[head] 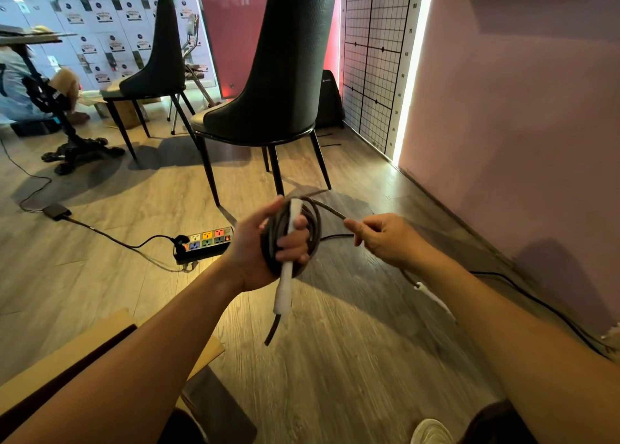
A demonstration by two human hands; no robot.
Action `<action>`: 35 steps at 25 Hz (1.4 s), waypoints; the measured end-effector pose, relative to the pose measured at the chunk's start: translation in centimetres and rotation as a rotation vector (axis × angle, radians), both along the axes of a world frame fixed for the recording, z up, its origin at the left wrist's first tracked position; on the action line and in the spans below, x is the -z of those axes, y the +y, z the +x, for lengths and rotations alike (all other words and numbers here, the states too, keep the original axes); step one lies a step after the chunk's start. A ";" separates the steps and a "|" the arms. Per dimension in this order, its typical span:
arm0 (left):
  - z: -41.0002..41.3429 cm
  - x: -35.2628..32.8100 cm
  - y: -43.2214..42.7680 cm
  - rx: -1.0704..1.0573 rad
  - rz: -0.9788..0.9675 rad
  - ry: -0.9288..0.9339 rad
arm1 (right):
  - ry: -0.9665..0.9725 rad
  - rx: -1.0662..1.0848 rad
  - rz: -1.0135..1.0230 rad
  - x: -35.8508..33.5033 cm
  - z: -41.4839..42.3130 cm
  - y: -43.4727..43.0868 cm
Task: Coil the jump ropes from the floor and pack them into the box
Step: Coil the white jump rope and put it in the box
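Wood-look flooring [335,359] fills the head view, bordered on the right by a plain pink wall [520,108] and, farther back, a gridded measuring chart [375,58]. Two dark high-backed chairs stand on the floor: the near chair [278,74] at centre, the far chair [161,58] behind it to the left. A power strip [206,242] with coloured sockets lies on the floor just left of the hands, and a black cable [536,306] runs along the foot of the wall.

The left hand [258,245] holds the jump rope [312,222] up above the floor as a dark coil of several loops. Its fingers [295,242] are curled round the coil and round a white handle [287,282], which juts down below the fist with a short dark rope end hanging from it.

A single strand leads from the coil to the right hand [385,239], whose thumb and forefinger pinch it while the other fingers are curled in. Below that wrist the rope drops to a second white handle [432,296], hanging beside the forearm.

An open cardboard box [67,353] sits at lower left, partly hidden by the left arm. A pale shoe [431,432] shows at the bottom edge.
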State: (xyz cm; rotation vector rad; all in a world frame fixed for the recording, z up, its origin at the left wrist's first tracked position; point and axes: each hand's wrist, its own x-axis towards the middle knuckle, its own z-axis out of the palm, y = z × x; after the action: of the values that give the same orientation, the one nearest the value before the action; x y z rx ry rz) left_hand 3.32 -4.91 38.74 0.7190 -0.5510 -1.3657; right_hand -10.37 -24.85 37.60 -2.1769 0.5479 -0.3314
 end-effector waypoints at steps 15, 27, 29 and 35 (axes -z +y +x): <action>5.0 0.2 0.8 -1.131 0.157 -0.008 | 0.169 -0.457 0.168 -0.5 1.0 6.4; 3.4 1.5 1.4 -0.233 0.531 -0.781 | -0.257 -0.098 -0.692 -1.2 1.9 4.3; 2.7 0.9 1.7 -0.047 0.454 -0.654 | -0.301 -0.068 -0.725 -1.2 2.0 4.5; 2.8 -0.4 2.3 0.089 0.109 -0.317 | -0.326 -0.139 -0.388 -1.2 2.6 7.7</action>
State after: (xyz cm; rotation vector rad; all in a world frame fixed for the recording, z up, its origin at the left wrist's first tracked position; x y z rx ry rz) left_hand 6.09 -2.66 39.10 1.0194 -0.7708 -1.3804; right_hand -7.80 -17.14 38.77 -2.4449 0.1558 -0.7508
